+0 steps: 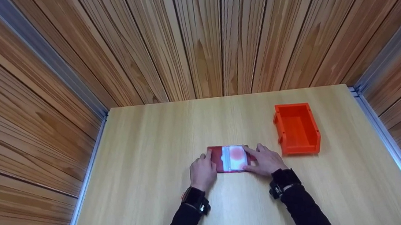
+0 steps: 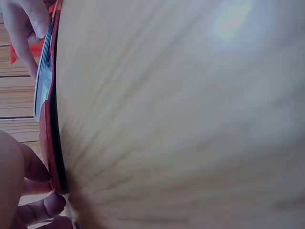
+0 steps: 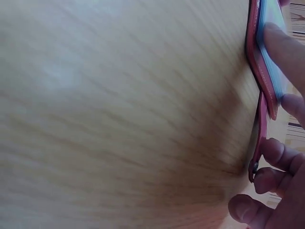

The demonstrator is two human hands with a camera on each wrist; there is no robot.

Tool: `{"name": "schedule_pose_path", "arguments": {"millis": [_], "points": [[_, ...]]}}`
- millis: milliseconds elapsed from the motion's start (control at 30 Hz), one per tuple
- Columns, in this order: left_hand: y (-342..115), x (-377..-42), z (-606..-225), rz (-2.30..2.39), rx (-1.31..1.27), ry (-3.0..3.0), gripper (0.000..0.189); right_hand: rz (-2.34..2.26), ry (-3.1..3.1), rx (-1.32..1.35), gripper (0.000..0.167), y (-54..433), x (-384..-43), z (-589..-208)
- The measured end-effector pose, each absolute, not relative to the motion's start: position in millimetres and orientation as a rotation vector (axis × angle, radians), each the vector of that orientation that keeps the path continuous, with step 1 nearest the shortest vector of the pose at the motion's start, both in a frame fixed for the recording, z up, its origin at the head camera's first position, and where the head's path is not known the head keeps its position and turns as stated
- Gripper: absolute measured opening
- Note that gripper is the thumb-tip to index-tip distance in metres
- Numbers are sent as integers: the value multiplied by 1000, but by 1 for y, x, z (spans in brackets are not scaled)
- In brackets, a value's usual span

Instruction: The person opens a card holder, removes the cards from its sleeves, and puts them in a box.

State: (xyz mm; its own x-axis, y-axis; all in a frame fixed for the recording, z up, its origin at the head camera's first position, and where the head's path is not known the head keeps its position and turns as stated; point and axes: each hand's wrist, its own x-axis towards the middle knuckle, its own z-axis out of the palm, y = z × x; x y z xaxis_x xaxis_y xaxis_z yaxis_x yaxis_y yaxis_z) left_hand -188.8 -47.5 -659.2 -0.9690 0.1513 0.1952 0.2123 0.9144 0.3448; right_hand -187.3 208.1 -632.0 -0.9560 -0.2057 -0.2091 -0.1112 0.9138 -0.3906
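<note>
A red card holder [image 1: 217,164] lies opened flat on the table, with a stack of clear plastic card sleeves [image 1: 233,158] on its right half. My left hand [image 1: 203,172] grips the holder's left end; its fingertips meet at that end in the left wrist view. Over the right half is my right hand [image 1: 266,160], its thumb and index finger at the lower and upper edges of the sleeves. In the right wrist view, a red strap [image 3: 261,129] with a snap button sticks out from the cover, beside the other curled fingers.
An orange-red plastic bin [image 1: 297,129] stands on the table to the right, beyond my right hand. Wood-plank walls [image 1: 200,39] rise behind and at both sides. Metal rails [image 1: 83,197] run along the table's side edges.
</note>
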Motion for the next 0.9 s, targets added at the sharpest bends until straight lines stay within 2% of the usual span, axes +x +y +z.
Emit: {"name": "schedule_pose_path", "arguments": {"millis": [200,367,467,667,900], "points": [[-45,-189,-659,-550,-285,-2874,42,-556,2821,-253,85,209,-189,-633],[-31,-188,-654,-742,-364,-2785,15,-554,2828,-249,86,209,-190,-634],[-20,-188,-649,-806,-352,-2806,7,-554,2819,-235,87,209,-190,-635],[-5,-193,-640,-822,-299,-2945,6,-557,2811,-213,88,211,-192,-638],[0,-202,-635,-1392,-26,-3044,18,-573,2818,-236,87,212,-191,-640]]}}
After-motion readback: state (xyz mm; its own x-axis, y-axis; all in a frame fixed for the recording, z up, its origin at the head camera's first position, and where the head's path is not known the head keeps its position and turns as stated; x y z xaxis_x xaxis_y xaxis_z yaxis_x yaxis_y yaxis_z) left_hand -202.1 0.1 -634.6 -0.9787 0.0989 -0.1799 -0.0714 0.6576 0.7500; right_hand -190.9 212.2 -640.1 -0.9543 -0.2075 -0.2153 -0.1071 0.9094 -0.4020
